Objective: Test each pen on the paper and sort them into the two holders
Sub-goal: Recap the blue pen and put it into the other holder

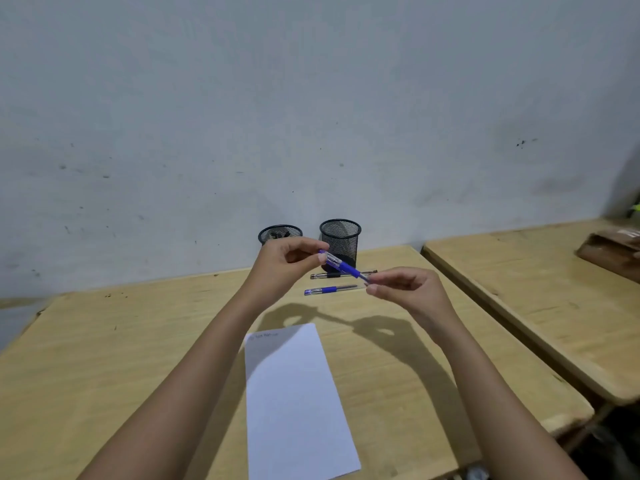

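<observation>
I hold a blue pen [343, 266] in the air above the wooden table [138, 341]. My left hand [284, 268] pinches its clear rear end and my right hand [405, 292] pinches its tip end. A white sheet of paper [294, 403] lies below with faint scribbles at its top left. Two black mesh holders stand at the back: the left holder [280, 233] has dark pen ends in it, the right holder [340, 237] looks empty. A dark pen [341, 274] and another blue pen [329, 290] lie on the table before the right holder.
A grey wall rises right behind the holders. A second wooden table [536, 306] stands to the right across a narrow gap, with a brown package [613, 251] on its far end. The table's front edge runs near the paper's lower end.
</observation>
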